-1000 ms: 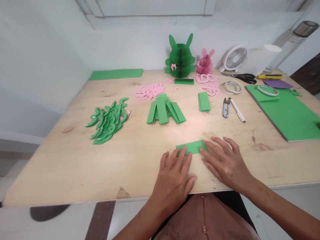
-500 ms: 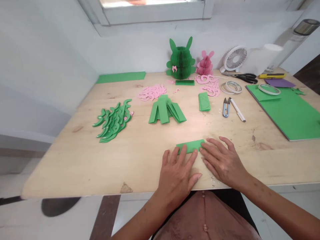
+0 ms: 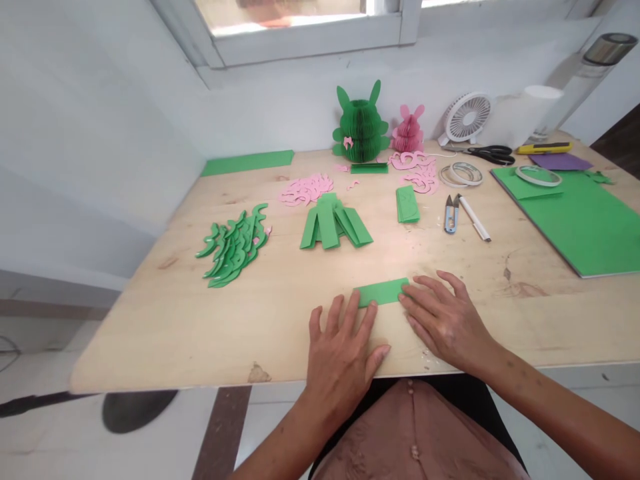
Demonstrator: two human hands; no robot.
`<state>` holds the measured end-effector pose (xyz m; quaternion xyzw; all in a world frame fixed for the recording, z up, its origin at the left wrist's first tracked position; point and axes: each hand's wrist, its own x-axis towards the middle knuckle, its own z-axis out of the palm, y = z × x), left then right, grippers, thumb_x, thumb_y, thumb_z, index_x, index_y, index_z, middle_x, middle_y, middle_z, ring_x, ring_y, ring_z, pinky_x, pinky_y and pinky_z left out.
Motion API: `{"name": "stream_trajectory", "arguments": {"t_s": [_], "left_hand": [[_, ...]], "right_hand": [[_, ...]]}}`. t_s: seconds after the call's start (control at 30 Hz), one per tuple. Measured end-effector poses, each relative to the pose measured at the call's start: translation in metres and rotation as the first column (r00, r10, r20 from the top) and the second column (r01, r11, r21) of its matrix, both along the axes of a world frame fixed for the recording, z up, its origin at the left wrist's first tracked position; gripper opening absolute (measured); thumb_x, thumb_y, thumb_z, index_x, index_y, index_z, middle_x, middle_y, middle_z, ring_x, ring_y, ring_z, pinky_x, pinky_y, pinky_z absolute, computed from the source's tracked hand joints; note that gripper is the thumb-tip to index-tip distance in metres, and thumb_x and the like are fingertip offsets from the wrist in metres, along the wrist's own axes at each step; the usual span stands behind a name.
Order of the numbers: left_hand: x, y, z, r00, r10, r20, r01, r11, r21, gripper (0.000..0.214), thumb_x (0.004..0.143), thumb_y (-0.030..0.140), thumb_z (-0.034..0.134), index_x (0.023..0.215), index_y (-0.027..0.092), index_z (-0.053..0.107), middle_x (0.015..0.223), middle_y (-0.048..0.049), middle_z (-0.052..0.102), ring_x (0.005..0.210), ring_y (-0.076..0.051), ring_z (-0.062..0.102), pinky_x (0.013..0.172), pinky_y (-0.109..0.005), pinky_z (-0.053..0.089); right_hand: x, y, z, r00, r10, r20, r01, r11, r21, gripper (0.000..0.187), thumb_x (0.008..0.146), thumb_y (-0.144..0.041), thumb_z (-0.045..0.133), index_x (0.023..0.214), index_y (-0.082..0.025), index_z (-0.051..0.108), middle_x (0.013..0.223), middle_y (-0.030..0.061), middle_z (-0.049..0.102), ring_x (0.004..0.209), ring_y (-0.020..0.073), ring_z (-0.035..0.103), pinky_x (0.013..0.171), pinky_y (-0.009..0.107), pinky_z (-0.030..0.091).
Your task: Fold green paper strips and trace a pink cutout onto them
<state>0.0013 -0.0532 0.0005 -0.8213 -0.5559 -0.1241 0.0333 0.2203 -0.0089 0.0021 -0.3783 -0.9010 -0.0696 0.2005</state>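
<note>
A folded strip of green paper (image 3: 383,292) lies flat near the front edge of the table, between my hands. My left hand (image 3: 343,347) is spread, its fingertips resting on the strip's lower left end. At the strip's right end, the fingertips of my right hand (image 3: 447,320) press down, with the fingers stretched out. Beyond them sits a cluster of folded green paper pieces (image 3: 329,223). Farther right is a small green folded paper with drawn outlines (image 3: 408,205).
Green cut-outs (image 3: 235,247) are heaped at left, pink cut-outs (image 3: 307,189) behind. Snips (image 3: 451,217), a pen (image 3: 475,219), tape rolls (image 3: 465,175) and scissors (image 3: 487,155) lie right. Green sheets (image 3: 595,220) lie far right. A green paper honeycomb figure (image 3: 361,130) and fan (image 3: 467,119) stand at the back.
My left hand has slid left along the strip, uncovering more of its lower edge. My right hand stays at the right end. The camera view has shifted slightly.
</note>
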Motion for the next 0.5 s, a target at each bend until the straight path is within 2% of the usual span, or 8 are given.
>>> {"name": "stream_trajectory", "arguments": {"t_s": [0.27, 0.37, 0.5], "left_hand": [[-0.024, -0.01, 0.009, 0.999, 0.033, -0.033, -0.034, 0.999, -0.022, 0.042, 0.092, 0.04, 0.049, 0.129, 0.023, 0.056, 0.14, -0.0102, 0.051, 0.121, -0.035, 0.046, 0.1, -0.054, 0.028], [-0.029, -0.004, 0.01, 0.996, 0.018, 0.087, -0.014, 0.999, -0.047, 0.039, 0.093, 0.034, 0.047, 0.129, 0.021, 0.054, 0.138, -0.0106, 0.052, 0.121, -0.032, 0.046, 0.098, -0.048, 0.032], [-0.028, 0.023, 0.014, 0.956, 0.018, 0.293, 0.008, 0.996, -0.087, 0.033, 0.093, 0.029, 0.048, 0.123, 0.018, 0.052, 0.12, -0.0105, 0.061, 0.114, -0.026, 0.05, 0.097, -0.042, 0.035]], "right_hand": [[-0.001, 0.0, 0.0, 1.0, -0.004, 0.01, 0.004, 1.0, 0.013, 0.022, 0.091, -0.019, 0.052, 0.11, -0.019, 0.063, 0.114, 0.0047, 0.067, 0.117, 0.025, 0.053, 0.106, 0.051, 0.03], [-0.001, 0.0, -0.001, 1.0, -0.009, -0.017, 0.009, 1.0, 0.008, 0.023, 0.091, -0.018, 0.052, 0.111, -0.019, 0.062, 0.113, 0.005, 0.067, 0.117, 0.0248, 0.053, 0.106, 0.05, 0.03], [-0.001, -0.001, -0.004, 0.999, -0.009, -0.033, 0.009, 1.0, 0.01, 0.023, 0.091, -0.018, 0.05, 0.111, -0.018, 0.063, 0.113, 0.0059, 0.067, 0.117, 0.0248, 0.052, 0.106, 0.049, 0.029]]}}
